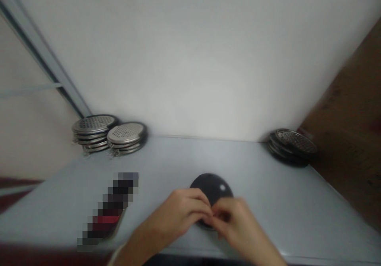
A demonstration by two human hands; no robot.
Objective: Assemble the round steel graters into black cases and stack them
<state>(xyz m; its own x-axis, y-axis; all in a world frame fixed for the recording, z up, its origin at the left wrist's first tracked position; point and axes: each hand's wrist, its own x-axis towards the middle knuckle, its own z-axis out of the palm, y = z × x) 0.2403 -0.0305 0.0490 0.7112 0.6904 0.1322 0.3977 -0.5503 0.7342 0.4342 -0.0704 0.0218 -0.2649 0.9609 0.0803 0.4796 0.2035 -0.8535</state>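
Note:
A dark round disc (212,188) lies on the pale grey table (268,194) near its front edge. My left hand (181,214) and my right hand (235,222) meet at the disc's near rim, fingers curled and pinched together on it. The near part of the disc is hidden under my fingers.
Two stacks of perforated metal discs (95,131) (126,137) stand at the back left by the wall. A stack of dark discs (293,147) sits at the back right. A pixelated object (110,210) lies at the front left. A wooden floor (351,139) shows to the right.

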